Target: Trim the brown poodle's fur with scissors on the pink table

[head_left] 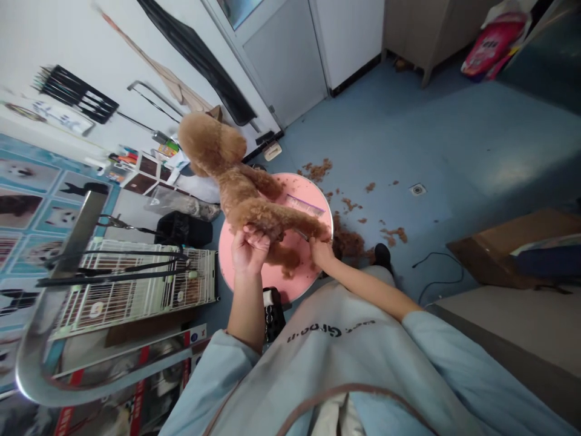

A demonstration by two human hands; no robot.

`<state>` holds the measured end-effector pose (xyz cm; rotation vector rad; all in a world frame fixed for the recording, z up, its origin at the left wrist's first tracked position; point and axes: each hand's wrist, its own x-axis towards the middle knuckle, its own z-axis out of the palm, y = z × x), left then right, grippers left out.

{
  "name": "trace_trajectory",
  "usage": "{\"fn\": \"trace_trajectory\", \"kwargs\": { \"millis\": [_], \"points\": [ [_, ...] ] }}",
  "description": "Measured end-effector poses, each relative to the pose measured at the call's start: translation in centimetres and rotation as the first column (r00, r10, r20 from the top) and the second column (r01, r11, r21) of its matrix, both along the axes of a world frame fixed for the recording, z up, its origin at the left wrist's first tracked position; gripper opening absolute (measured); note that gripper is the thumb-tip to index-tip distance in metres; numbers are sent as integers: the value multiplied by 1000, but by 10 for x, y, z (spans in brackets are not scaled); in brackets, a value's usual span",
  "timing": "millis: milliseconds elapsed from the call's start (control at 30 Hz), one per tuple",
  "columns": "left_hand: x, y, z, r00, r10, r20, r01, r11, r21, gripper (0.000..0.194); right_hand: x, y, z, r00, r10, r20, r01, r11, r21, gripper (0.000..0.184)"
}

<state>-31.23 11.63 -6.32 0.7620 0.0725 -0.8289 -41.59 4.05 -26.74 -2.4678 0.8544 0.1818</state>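
Note:
A brown curly-coated dog [240,188], poodle-like, stands on a round pink grooming table [231,266], its head turned away from me. At its rump, my left hand [250,247] is closed with curled fingers against the fur; the exact part it grips is hidden. My right hand [320,251] is closed low beside a hind leg [302,219], near the paw. A thin metal blade, apparently of scissors [300,234], shows at its fingers. A purple comb [305,204] lies on the tabletop beyond that leg.
Clumps of cut brown fur [349,239] lie on the blue floor right of the table. A curved metal arm [49,387] with black straps rises at left, near a wire cage [136,278]. A cardboard box [490,254] and a cable [454,266] are on the right.

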Motion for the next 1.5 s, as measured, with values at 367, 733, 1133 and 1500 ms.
{"fn": "trace_trajectory", "kwargs": {
  "millis": [367, 733, 1133, 1500],
  "points": [
    [10, 9, -8, 987, -110, 119, 107, 994, 30, 18, 8, 10, 5, 998, -55, 26, 53, 994, 91, 33],
    [6, 9, -5, 997, -57, 43, 58, 998, -21, 14, 3, 5, 9, 996, -87, 22, 86, 995, 46, 29],
    [7, 12, -11, 991, -63, 116, 66, 998, -24, 15, -9, -13, 14, 1000, 19, -18, -20, 999, -40, 23],
    [-1, 7, -4, 997, 72, 19, -72, 997, 20, 20, -17, -42, 18, 990, 144, -5, -143, 980, -136, 23]
  ]
}}
